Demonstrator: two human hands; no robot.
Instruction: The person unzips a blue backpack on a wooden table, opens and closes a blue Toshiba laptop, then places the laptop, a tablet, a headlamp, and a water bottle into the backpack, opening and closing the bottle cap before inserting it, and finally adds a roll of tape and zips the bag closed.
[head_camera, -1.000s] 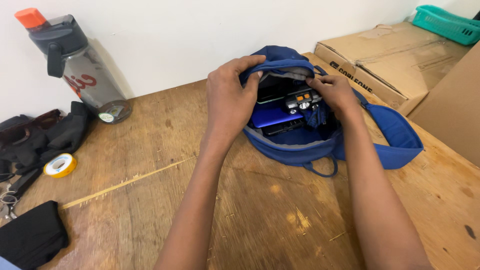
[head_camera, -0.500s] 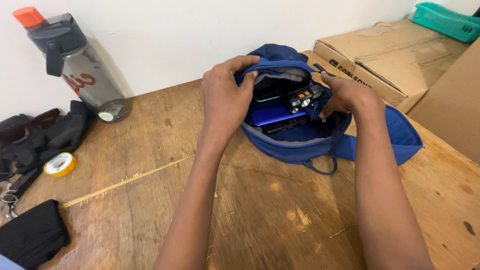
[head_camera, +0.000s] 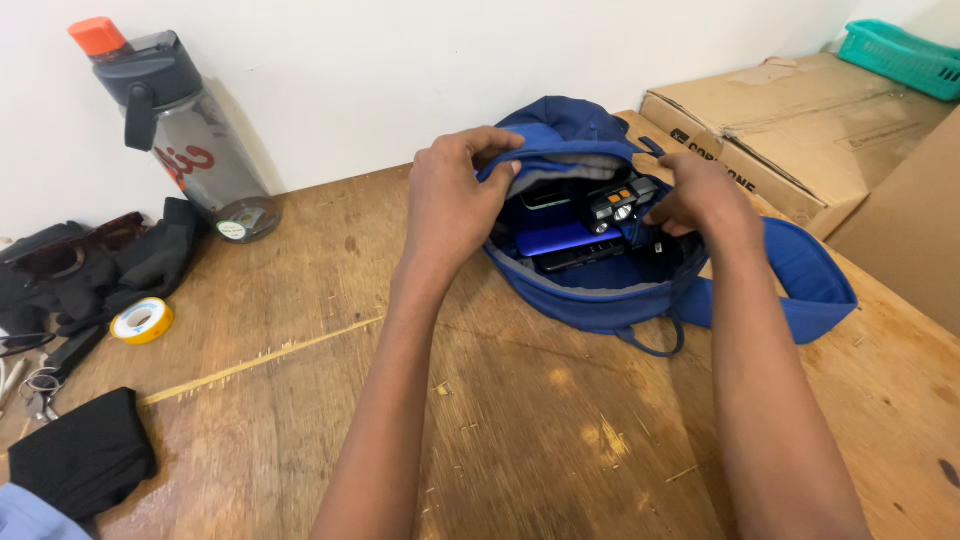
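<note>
Wooden surface (head_camera: 560, 430), scuffed and streaked, set against a plain white wall (head_camera: 400, 80). Cardboard boxes (head_camera: 800, 120) stacked at the far right, with a teal basket (head_camera: 900, 55) on top.

Blue bag (head_camera: 600, 300) lying near the far edge of the surface, just beside the boxes, mouth facing up and gaping. Mouth now pulled a little wider than a second ago, with the right hand drawn off the contents and out to the rim. More of the inside laid bare as a result.

Left hand (head_camera: 450, 205) clenched over the upper left rim of the bag, fingers curled across the fabric and thumb tucked inside. Right hand (head_camera: 700, 195) closed on the right rim, fingertips pinched at the edge just beside the headlamp. Cannot tell whether touching the headlamp itself.

Grey water bottle (head_camera: 190, 140) with an orange cap leaning at the wall, far left. Dark cloth and straps (head_camera: 120, 265) heaped below it, and a folded black cloth (head_camera: 85, 455) at the near left corner.

Inside the bag, a flat blue case (head_camera: 560, 238) and above it a small black headlamp (head_camera: 620, 203) with an orange mark. Yellow tape roll (head_camera: 142, 321) lying flat well apart from the bag, and keys (head_camera: 35, 385) at the left edge.
</note>
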